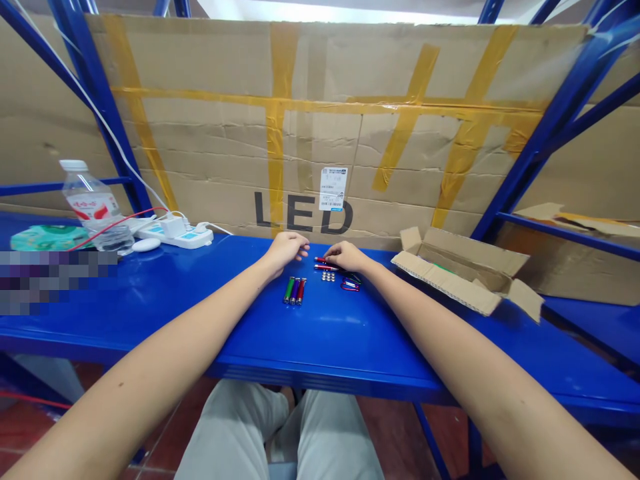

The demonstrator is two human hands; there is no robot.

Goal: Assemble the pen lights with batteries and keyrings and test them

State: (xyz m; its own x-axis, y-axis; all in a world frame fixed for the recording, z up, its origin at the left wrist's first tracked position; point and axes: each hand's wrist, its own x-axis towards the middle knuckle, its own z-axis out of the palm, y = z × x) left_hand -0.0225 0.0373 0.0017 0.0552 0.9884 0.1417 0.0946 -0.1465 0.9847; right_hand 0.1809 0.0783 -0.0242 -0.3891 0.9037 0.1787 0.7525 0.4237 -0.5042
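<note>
My left hand (289, 251) hovers over the blue table, fingers loosely curled and apart, with nothing visible in them. The fingertips of my right hand (345, 255) are closed on a small red metal tube (320, 259), much of it hidden under the hand. Just in front lies a second red tube (325, 268). Small silver discs like button cells (328, 277) sit in rows below it. Closer to me, green (289, 291), purple (295, 291) and red (301, 291) slim penlight-like tubes lie side by side. Coloured carabiners (351, 285) rest near my right wrist.
An open cardboard box (450, 280) stands on the right of the blue table (165, 287). At left are a water bottle (93, 207), a green packet (47, 237) and a white power strip (185, 233) with cables. A large taped carton (220, 153) walls off the back.
</note>
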